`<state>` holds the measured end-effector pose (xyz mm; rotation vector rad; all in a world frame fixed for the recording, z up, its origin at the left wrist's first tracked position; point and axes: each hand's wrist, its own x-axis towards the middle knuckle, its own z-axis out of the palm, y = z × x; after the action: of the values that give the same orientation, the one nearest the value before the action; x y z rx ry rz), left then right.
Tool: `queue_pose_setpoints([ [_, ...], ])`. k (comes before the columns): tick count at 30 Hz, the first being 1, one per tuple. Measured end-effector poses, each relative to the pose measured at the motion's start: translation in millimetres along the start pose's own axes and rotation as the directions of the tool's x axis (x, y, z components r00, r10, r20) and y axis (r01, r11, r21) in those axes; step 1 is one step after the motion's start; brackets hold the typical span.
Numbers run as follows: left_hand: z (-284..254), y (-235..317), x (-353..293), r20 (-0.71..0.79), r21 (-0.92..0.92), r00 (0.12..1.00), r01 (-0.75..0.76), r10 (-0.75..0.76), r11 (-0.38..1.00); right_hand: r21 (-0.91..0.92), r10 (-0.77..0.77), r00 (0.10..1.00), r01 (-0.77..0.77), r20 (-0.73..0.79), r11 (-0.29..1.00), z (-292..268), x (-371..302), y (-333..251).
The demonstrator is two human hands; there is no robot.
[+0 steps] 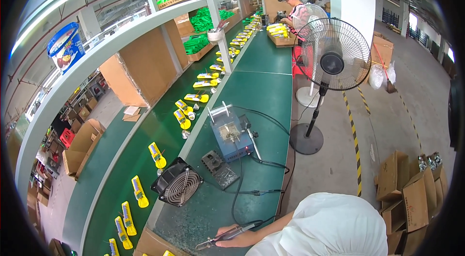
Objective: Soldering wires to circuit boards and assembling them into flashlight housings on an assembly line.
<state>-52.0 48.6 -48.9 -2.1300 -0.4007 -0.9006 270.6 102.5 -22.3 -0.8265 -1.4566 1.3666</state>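
Coming in from the lower right under a white sleeve, my right hand [232, 238] is closed around a soldering iron [242, 228]. Its metal tip end points left, low over the green bench [259, 92]. A black cable runs from the iron toward a blue soldering machine [228, 132] with a metal top. Between the hand and that machine lie a grey metal block [213, 161] and a small black fan [179, 183] with a wire grille. My left hand is out of view. Nearest on the left are yellow plastic shells [127, 218] with wires and bluish parts.
Several yellow shells line the green conveyor belt [109, 186] left of the bench. A cardboard box edge [157, 245] is at the bottom. Shelves above hold green parts [206, 18]. Right stand a pedestal fan [332, 62] and cartons [407, 188]. A co-worker [296, 11] sits farther along.
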Motion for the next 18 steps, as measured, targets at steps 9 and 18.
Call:
queue_pose_setpoints([
  [9, -20, 40, 71, 0.449, 0.036, -0.313, 0.942, -0.837, -0.333, 0.01, -0.003, 0.999, 0.002, 0.033, 1.0, 8, -1, 7],
  [18, -11, 30, 100, 0.361, -0.059, -0.189, 0.973, -0.913, -0.225, -0.058, 0.05, 0.997, -0.047, 0.051, 0.997, 6, 9, 6],
])
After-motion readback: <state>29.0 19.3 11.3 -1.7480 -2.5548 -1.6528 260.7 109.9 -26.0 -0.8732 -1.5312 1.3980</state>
